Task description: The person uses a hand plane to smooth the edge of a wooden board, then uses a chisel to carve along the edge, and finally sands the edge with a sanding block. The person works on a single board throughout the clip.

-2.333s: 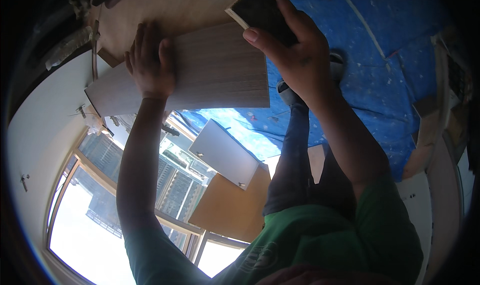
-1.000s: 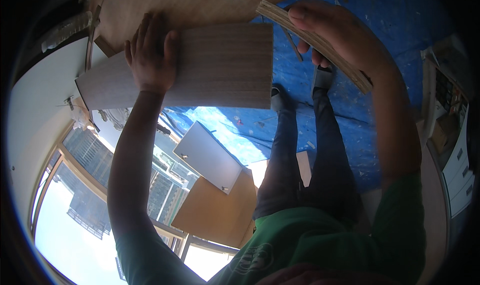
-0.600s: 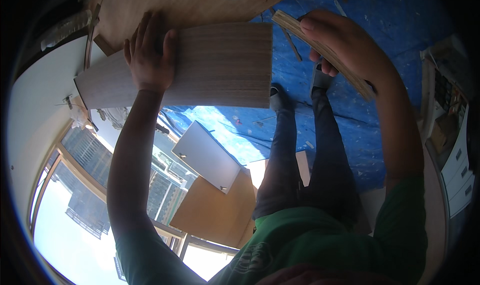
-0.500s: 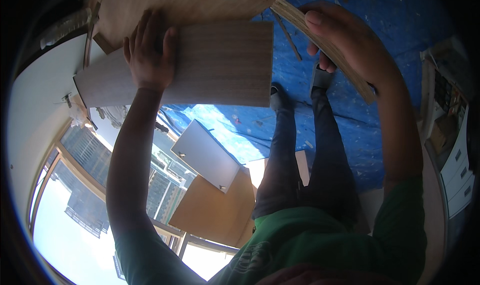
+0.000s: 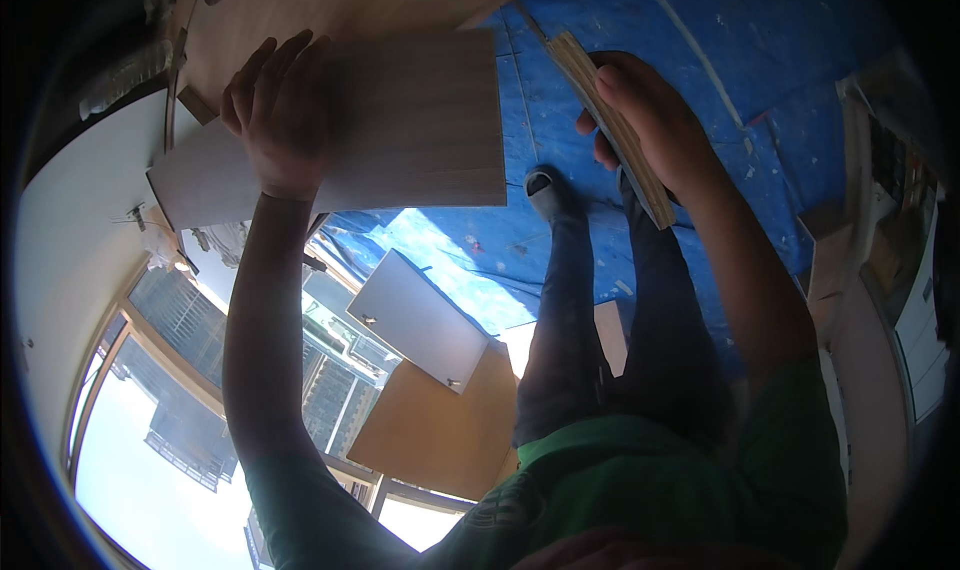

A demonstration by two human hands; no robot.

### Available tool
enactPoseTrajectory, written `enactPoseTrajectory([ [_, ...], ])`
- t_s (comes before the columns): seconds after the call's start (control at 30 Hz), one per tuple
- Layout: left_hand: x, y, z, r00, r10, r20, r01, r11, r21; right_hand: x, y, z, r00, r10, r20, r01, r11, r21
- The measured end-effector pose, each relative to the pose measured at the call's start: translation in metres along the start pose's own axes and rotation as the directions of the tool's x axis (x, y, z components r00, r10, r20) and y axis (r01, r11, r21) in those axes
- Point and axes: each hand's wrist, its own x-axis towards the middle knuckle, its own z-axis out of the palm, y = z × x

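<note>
A wide panel with grey-brown wood grain [image 5: 410, 120] spans the upper left, lying over a larger wooden sheet [image 5: 370, 0]. My left hand [image 5: 275, 120] rests on the panel's left part, palm down, its fingers stretched toward the far edge. My right hand [image 5: 655, 120] is closed around a short strip of layered wood, like plywood [image 5: 630, 150]. The strip slants above the floor, apart from the panel's right end, its lower end in front of my leg. Part of my right fingers is hidden behind the strip.
Blue sheeting [image 5: 740, 50] covers the floor around my feet. A white panel with small metal fittings [image 5: 425, 320] leans on a tan board [image 5: 440, 430] by the window [image 5: 140, 370] at left. Pale wooden pieces [image 5: 825, 250] stand at right.
My right hand has moved left with the strip, which now stands steeper. The panel's right end appears farther left. My left hand has shifted slightly left and stays on the panel.
</note>
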Motion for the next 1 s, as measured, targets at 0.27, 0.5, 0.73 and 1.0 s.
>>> enactPoseTrajectory([
  [0.27,0.062,0.124,0.009,1.0,-0.006,0.004,0.007,0.956,-0.294,-0.031,0.032,-0.031,0.989,0.095,-0.115,-0.095,0.995,0.004],
  [0.5,0.054,0.123,0.009,0.996,0.019,0.085,0.017,0.915,-0.402,-0.042,0.048,-0.036,0.992,0.11,-0.069,-0.102,0.989,0.111],
  [0.73,0.035,0.09,0.003,0.997,-0.012,0.076,0.039,0.933,-0.358,-0.031,0.047,-0.027,0.994,0.016,0.112,-0.043,0.967,0.25],
  [1.0,-0.002,-0.01,0.006,0.94,-0.287,0.184,0.295,0.955,-0.014,0.006,0.033,0.004,0.945,-0.307,0.114,0.292,0.947,0.135],
])
